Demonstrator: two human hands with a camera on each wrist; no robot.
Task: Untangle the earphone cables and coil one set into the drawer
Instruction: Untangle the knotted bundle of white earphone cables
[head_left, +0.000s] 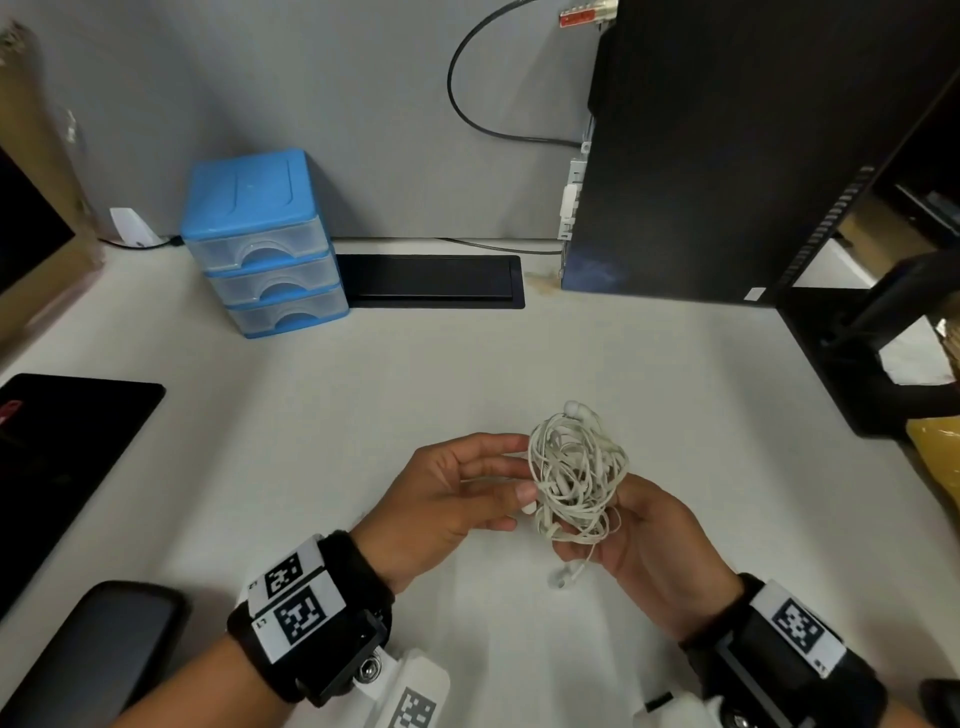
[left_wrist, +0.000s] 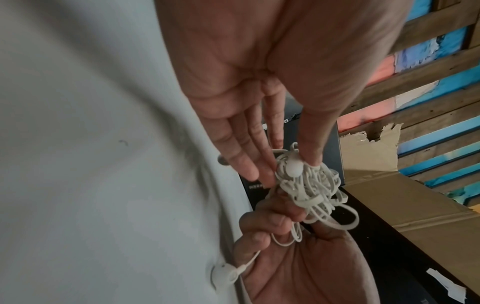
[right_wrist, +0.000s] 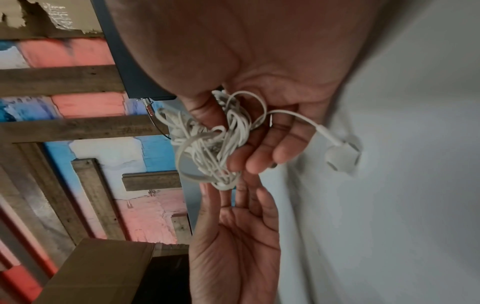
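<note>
A tangled ball of white earphone cables (head_left: 576, 473) is held above the white desk (head_left: 363, 415), in front of me. My right hand (head_left: 613, 514) grips it from below with curled fingers (right_wrist: 259, 160). My left hand (head_left: 519, 467) reaches in from the left with nearly straight fingers (left_wrist: 249, 162), and its thumb and fingertips pinch the tangle's near edge (left_wrist: 298, 176). One earbud (head_left: 563, 577) dangles on a loose strand under the right hand, close to the desk (right_wrist: 340, 156). The blue three-drawer unit (head_left: 265, 244) stands at the back left with all its drawers closed.
A black cable hatch (head_left: 431, 280) lies beside the drawers. A dark computer tower (head_left: 727, 156) and a black stand (head_left: 857, 364) fill the right side. A black pad (head_left: 67, 467) and a dark armrest-like object (head_left: 104, 654) sit at the left.
</note>
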